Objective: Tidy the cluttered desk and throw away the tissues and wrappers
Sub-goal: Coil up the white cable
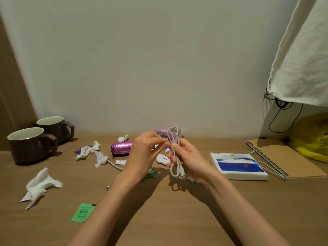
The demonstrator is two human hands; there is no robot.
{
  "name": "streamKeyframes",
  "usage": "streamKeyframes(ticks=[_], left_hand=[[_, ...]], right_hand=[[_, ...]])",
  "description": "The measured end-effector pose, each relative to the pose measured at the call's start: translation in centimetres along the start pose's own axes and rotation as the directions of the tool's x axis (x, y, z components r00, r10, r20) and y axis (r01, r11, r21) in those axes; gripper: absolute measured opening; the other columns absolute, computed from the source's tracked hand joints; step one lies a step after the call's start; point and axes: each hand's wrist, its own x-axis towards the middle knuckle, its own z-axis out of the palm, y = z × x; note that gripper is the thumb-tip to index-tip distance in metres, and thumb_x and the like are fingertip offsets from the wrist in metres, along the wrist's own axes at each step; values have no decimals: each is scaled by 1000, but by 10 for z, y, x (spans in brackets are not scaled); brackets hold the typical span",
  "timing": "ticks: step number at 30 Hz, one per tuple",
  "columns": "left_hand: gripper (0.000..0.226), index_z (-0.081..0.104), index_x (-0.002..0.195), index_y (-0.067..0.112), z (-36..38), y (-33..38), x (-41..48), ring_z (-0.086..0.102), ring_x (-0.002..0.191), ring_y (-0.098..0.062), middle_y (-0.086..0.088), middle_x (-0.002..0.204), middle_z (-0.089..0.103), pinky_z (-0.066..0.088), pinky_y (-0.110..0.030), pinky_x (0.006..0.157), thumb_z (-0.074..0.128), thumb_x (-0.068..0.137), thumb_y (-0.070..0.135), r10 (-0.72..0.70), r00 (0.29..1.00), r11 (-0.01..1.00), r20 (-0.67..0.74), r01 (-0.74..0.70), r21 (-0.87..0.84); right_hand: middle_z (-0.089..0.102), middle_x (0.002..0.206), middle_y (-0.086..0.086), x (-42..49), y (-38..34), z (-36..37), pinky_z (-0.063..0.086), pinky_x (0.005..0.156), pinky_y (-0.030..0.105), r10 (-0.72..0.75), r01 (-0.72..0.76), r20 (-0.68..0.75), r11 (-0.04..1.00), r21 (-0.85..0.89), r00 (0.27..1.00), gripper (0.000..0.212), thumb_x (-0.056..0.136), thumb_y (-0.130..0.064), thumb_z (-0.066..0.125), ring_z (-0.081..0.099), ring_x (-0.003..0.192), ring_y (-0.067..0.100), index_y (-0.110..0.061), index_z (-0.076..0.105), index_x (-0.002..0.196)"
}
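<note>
Our fingers [174, 148] on the right hand [190, 160] are wrapped around a folded white cable [174, 151], clamping the bundle upright above the bench [177, 210], with its loops rising above the fist and its plug ends hanging below. The left hand [143, 153] meets it from the side, thumb and forefinger pinched together on the same cable just where the right hand grips it. Around us the clutter lies untouched: a large crumpled tissue [40, 187] sits at the near left, a green wrapper [83, 212] lies flat in front of it, and more tissue scraps [88, 150] are mixed with a torn purple wrapper near the middle left. A shiny purple packet [121, 147] lies just behind the left hand, and a small white device [161, 159] rests on the bench between our hands. Two dark mugs [32, 144] stand side by side at the far left. To the right, a blue and white tissue pack [237, 166] lies beside a brown spiral notebook [284, 157], with a yellow bag [312, 139] behind that in the corner.
</note>
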Motion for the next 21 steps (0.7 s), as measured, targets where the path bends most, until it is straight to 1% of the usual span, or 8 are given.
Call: streamKeyframes(ticks=[2,5,8,10,12,16,19,21], left_hand=[[13,74,93,16,-3,-3,1,54,74,-8,2,82,67,39,-13,63,69,82,21,1,1000,1000,2,-1,-6],[18,71,101,16,-12,-12,2,55,76,-11,1,86,61,45,-22,65,59,89,24,-61,998,998,-33,60,-26],[24,70,103,16,-19,-18,2,50,71,-6,4,84,54,38,-15,61,53,91,27,-68,997,998,-44,67,-10],[23,70,102,14,-19,-17,2,47,69,-5,6,83,50,31,-10,60,53,91,26,-31,998,999,-45,33,43],[24,69,103,14,-18,-17,3,48,70,-9,4,85,53,32,-11,61,52,92,27,-26,999,997,-47,30,74],[26,64,101,12,-19,-24,1,54,75,-15,-1,92,58,35,-11,58,47,94,30,-50,997,989,-56,57,136],[15,60,104,11,-19,-24,3,58,83,-17,-2,96,61,49,-24,67,50,95,18,-109,985,988,-137,122,94],[14,61,105,10,-20,-20,4,59,87,-16,-3,97,62,51,-32,73,52,95,15,-128,973,988,-193,142,64]], right_hand=[[55,65,0,0,-2,-1,44,49,20,-31,31,-4,999,-38,999,25,102,-18,41,44,49,6,0,49,117],[51,63,-4,-2,-9,-9,32,46,19,-102,75,-85,958,-276,991,22,102,-17,39,39,50,6,-6,56,109],[44,62,-6,-5,-16,-18,31,50,22,-211,127,-121,862,-492,970,24,102,-21,39,37,52,7,-13,60,95],[40,63,-8,-7,-18,-20,30,50,16,-251,148,-99,796,-587,963,25,102,-22,38,35,53,4,-15,62,104],[42,66,-8,-7,-18,-21,31,50,14,-274,157,-70,722,-674,959,27,102,-23,37,36,56,4,-13,61,109],[49,74,-10,-6,-19,-31,33,54,16,-336,120,-77,526,-842,939,22,102,-24,37,44,65,2,-18,59,101],[48,67,-11,-8,-21,-37,32,49,15,-379,113,-121,539,-835,918,25,102,-25,38,44,54,1,-16,61,99],[42,60,-10,-5,-21,-41,28,44,16,-386,133,-192,673,-728,902,25,101,-24,39,37,44,2,-16,62,93]])
